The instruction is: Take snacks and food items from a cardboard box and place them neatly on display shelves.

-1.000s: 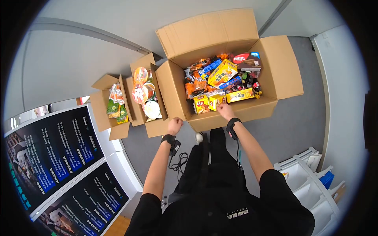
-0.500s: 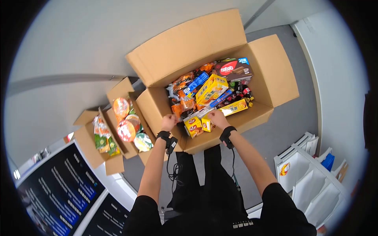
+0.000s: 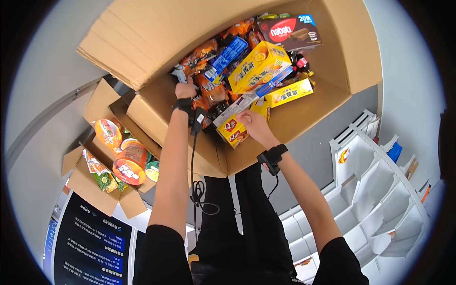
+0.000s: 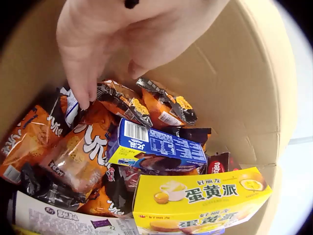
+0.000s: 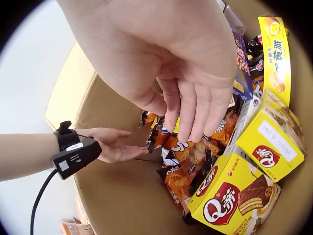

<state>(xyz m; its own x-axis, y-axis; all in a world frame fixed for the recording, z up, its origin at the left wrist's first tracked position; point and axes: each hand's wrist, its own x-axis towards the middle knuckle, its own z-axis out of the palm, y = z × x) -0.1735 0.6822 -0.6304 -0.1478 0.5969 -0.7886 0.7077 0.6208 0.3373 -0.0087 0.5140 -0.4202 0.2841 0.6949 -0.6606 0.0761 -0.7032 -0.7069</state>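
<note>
My left hand (image 3: 185,89) reaches into the left side of the large cardboard box (image 3: 299,116). In the left wrist view its fingertips come down right at the orange snack bags (image 4: 80,149); the right wrist view shows its fingers nearly straight. Over the box's near side hovers my right hand (image 3: 251,124), fingers loosely bent with nothing between them. Below it are yellow cake boxes (image 5: 227,196) with a red logo and a pale carton (image 4: 63,218). A blue biscuit box (image 4: 159,149) and a yellow egg-yolk pie box (image 4: 205,198) lie among the bags.
A brown wafer box (image 3: 292,33) and dark bottles (image 3: 300,61) fill the far right of the large box. Smaller cartons stand at its left, with instant noodle cups (image 3: 129,168) and snack packets (image 3: 97,164). White shelving (image 3: 375,190) is at the right.
My left hand has moved from outside the box's near left corner to over the orange bags inside. The right hand stays near the yellow cake boxes. The head view has turned and come closer.
</note>
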